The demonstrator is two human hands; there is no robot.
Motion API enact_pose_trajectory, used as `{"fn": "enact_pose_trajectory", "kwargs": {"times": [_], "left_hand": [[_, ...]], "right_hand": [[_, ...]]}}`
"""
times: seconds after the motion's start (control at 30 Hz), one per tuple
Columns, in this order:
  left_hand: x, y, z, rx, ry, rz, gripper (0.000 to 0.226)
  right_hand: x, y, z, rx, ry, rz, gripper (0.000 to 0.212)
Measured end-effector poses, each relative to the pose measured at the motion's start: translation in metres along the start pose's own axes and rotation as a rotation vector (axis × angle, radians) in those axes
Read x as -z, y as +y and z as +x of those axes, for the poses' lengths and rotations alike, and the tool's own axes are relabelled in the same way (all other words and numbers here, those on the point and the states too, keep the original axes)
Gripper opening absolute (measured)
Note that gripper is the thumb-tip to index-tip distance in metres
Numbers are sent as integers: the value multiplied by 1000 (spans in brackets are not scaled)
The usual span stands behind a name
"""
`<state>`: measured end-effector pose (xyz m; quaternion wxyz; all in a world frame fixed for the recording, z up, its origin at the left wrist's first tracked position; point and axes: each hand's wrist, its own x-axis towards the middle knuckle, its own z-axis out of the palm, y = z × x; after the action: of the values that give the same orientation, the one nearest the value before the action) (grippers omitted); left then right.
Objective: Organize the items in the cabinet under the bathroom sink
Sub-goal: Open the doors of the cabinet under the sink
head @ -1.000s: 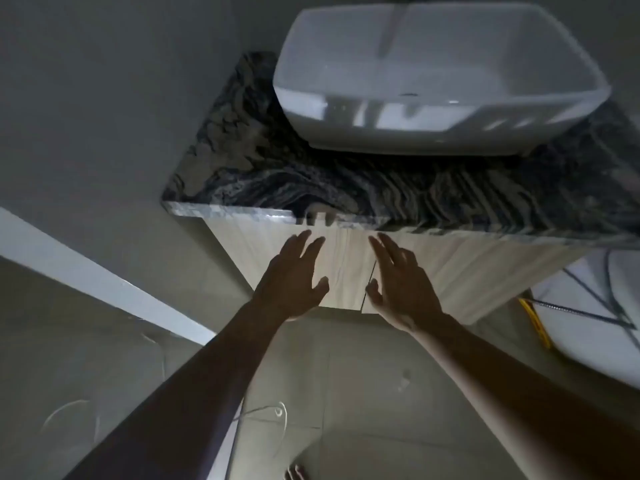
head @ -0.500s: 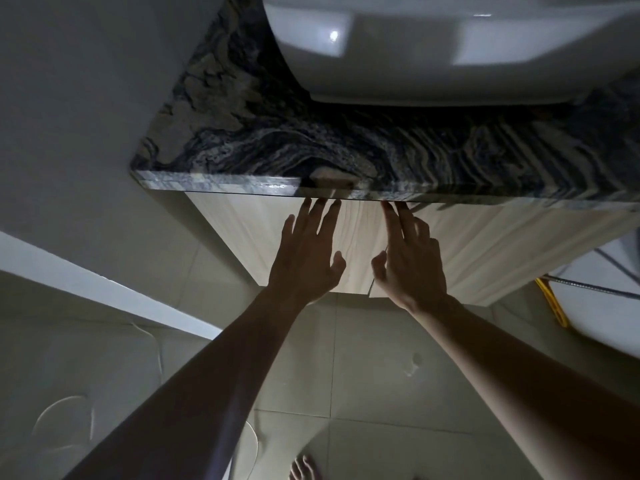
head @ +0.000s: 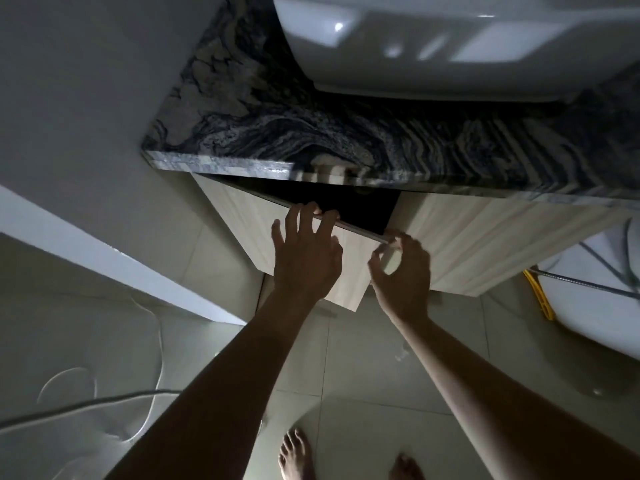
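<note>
Because the pale wood-grain cabinet door shows no handle, my left hand hooks curled fingers over its top edge while my right hand pinches its free corner; the half-open cabinet's dark interior hides the items.

Dim, greyish picture; glare spots shine on the glossy white ceramic basin, the open cupboard interior is black, and wide-angle bending curves the edges.

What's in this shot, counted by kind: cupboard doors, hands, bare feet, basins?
Cabinet doors: 2, left door ajar, right door closed
Hands: 2, left hand and right hand, both gripping the left door
Bare feet: 2, left foot, right foot
Sink: 1
Total: 7
</note>
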<state>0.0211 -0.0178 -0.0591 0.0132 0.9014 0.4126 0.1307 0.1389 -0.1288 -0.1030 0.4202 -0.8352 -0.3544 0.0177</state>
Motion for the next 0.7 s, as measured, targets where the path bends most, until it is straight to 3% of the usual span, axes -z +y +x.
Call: {"fn": "enact_pose_trajectory", "kwargs": {"times": [0.07, 0.17, 0.4, 0.57, 0.7], "left_hand": [[3, 1, -9, 34, 1, -25, 44], [10, 7, -17, 111, -31, -69, 51], [15, 11, -81, 405, -77, -338, 81], [25, -13, -132, 467, -40, -596, 73], [36, -35, -157, 411, 17, -561, 66]], "right_hand": [[-9, 3, -20, -157, -125, 226, 13], [-14, 8, -44, -149, -177, 276, 7], [-4, 1, -112, 129, -341, 145, 32], [-1, -15, -125, 429, -645, 87, 45], [-22, -64, -73, 540, -604, 148, 49]]}}
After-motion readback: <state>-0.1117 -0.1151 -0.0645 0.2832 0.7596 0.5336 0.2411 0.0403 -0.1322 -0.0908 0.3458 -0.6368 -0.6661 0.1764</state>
